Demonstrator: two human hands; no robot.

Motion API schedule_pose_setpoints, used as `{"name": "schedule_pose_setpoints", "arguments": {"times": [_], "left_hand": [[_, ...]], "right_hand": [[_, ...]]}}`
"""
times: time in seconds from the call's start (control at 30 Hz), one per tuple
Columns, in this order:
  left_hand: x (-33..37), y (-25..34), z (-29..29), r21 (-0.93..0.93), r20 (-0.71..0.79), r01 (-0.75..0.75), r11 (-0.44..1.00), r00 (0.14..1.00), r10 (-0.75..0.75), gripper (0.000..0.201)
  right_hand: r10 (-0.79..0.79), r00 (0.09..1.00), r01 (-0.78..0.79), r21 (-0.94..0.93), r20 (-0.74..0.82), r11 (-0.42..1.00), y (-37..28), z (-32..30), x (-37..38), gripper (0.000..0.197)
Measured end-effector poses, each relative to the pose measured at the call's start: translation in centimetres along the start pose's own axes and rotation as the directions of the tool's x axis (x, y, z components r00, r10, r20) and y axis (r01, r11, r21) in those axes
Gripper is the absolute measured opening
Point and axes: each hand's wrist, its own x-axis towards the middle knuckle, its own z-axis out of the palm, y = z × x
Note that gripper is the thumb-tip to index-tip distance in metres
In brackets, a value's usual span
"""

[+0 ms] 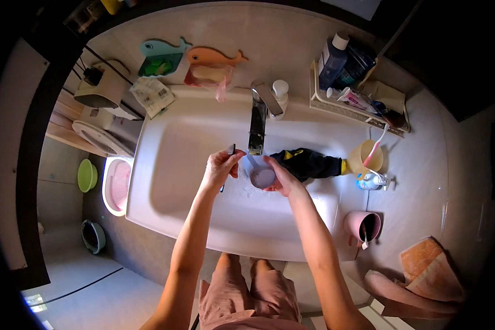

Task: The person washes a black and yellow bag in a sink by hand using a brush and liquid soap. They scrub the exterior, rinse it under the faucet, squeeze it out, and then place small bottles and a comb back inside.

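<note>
Over the white sink (173,148), my left hand (221,167) is closed around a toothbrush (231,148), its dark-bristled head sticking up past the fingers. My right hand (282,179) grips a pale translucent cup (263,177) just below the chrome faucet (257,124). The cup is tilted with its round end toward me; whether it holds water I cannot tell. Wet patches or suds (246,192) show on the basin beneath my hands. A black cloth item with yellow parts (308,164) lies in the basin to the right of the cup.
Behind the faucet stands a white pump bottle (280,94). Two whale-shaped soap holders, blue (162,52) and orange (212,58), hang at the back. At right are a bottle rack (357,113), a yellow cup (367,157), a pink mug (362,225) and towels (426,269).
</note>
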Motion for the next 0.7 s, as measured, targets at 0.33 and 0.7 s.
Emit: {"name": "schedule_pose_setpoints", "arguments": {"times": [0.33, 0.7], "left_hand": [[1.9, -2.6, 1.5, -0.129, 0.066, 0.127, 0.983, 0.991, -0.120, 0.027], [0.0, -2.5, 0.7, 0.477, -0.191, -0.032, 0.879, 0.972, 0.139, 0.013]], "right_hand": [[-0.707, 0.614, 0.328, -0.928, 0.351, -0.176, -5.1, 1.0, -14.5, 0.077], [-0.688, 0.485, 0.451, -0.828, 0.540, -0.332, -8.2, 3.5, -12.9, 0.079]]}}
